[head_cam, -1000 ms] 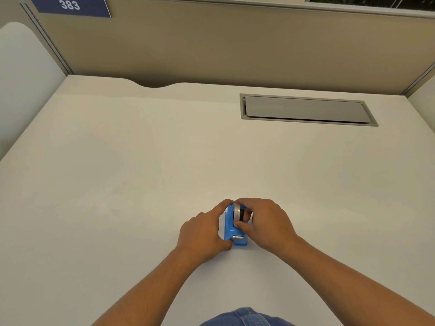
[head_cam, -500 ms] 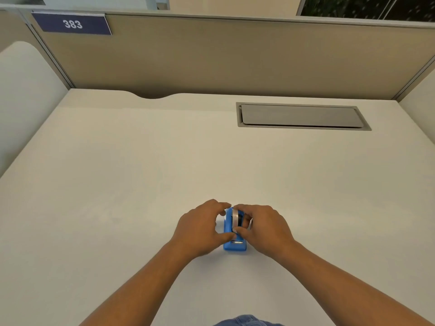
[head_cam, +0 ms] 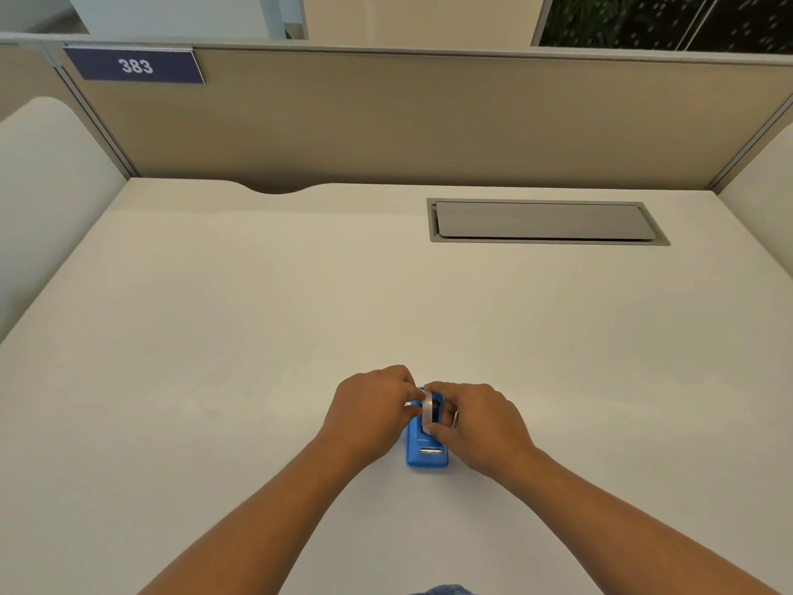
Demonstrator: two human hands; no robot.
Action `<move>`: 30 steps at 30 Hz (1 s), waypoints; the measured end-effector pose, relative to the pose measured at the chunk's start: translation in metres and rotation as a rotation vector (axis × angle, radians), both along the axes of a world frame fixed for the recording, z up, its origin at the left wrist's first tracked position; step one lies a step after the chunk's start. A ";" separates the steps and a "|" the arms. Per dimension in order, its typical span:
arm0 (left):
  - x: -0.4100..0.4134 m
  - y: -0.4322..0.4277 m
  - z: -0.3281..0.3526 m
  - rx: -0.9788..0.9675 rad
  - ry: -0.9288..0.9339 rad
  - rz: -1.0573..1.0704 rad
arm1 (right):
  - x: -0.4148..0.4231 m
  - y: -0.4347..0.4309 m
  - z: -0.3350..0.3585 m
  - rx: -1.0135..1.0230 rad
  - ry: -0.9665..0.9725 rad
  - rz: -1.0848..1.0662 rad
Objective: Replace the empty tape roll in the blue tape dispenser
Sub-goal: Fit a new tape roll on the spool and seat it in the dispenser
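On the white table (head_cam: 257,380), near its front edge, stands the blue tape dispenser (head_cam: 422,453). Both hands close on it: the left hand (head_cam: 369,416) grips its left side, the right hand (head_cam: 476,425) pinches the upright tape roll (head_cam: 428,412) sitting in its top.

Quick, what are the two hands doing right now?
Left hand: closed on the blue tape dispenser, steadying it.
Right hand: closed, pinching the tape roll in the dispenser.

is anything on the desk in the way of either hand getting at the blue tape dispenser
Nothing visible is. The left hand and right hand already touch the blue tape dispenser from each side, fingers on the tape roll seated in it.
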State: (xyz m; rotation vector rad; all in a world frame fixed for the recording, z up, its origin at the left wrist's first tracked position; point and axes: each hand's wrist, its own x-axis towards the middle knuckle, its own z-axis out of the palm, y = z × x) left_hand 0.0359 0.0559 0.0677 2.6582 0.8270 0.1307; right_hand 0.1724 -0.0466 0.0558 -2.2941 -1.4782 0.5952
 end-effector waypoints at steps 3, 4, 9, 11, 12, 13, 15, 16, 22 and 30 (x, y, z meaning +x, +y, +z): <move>0.003 0.002 0.000 0.029 0.010 -0.025 | 0.000 0.000 -0.001 -0.001 -0.003 0.002; 0.004 0.003 0.000 0.038 0.012 -0.032 | 0.001 0.000 -0.001 -0.002 -0.004 0.003; 0.006 0.006 -0.002 0.067 0.024 -0.051 | 0.001 0.000 -0.001 -0.010 -0.007 0.012; 0.007 0.007 -0.003 0.073 0.025 -0.055 | 0.001 0.000 0.000 -0.011 -0.004 0.012; 0.008 0.007 -0.003 0.076 0.026 -0.055 | 0.001 0.000 0.000 -0.010 -0.005 0.014; 0.008 0.007 -0.003 0.081 0.028 -0.056 | 0.000 0.000 0.000 -0.008 -0.007 0.016; 0.009 0.006 -0.004 0.088 0.037 -0.055 | 0.000 -0.001 0.000 -0.005 -0.009 0.018; 0.009 0.006 -0.004 0.086 0.038 -0.050 | 0.001 -0.001 0.001 -0.003 -0.010 0.018; 0.009 0.006 -0.003 0.039 0.026 -0.004 | 0.000 -0.001 0.005 -0.007 -0.029 0.023; 0.010 0.006 0.002 0.049 0.034 0.023 | 0.008 0.000 0.015 0.011 0.016 0.007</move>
